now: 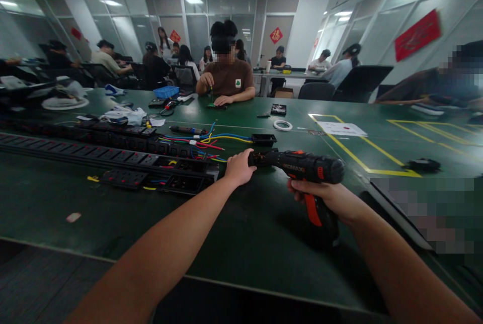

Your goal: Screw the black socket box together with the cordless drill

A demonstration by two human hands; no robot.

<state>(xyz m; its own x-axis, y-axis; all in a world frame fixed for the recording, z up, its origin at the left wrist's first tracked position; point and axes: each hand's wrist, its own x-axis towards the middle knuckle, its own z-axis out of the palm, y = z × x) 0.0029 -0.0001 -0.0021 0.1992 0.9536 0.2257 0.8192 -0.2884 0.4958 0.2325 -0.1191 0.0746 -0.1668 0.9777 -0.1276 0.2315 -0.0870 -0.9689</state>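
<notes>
Two bare forearms come in from the bottom edge, nearest the camera. Right hand [332, 198] is wrapped tight round the pistol grip of a cordless screwdriver [302, 168], fingers fully closed on the handle; orange trigger strip shows below the knuckles. Tool body is matte black plastic with an orange collar, barrel level and pointing left, held just above the green table [264, 233]. Left hand [238, 167] is curled closed on the chuck end of the barrel, thumb and fingers pinching the nose. Just left of that hand lies a row of long black power strips [124, 150], rectangular, sockets up, end to end, some opened. Loose wires [211, 140] in blue, yellow and red spill out of the near end in a tangle. A small black rectangular housing [263, 139] sits beyond the wires, apart from them. Farther back, a white ring of tape [283, 125] lies flat. Yellow tape lines [354, 155] mark boxes on the matte table top, to the right. Across the table a person in a brown shirt [228, 80] sits with both hands on a small part.
</notes>
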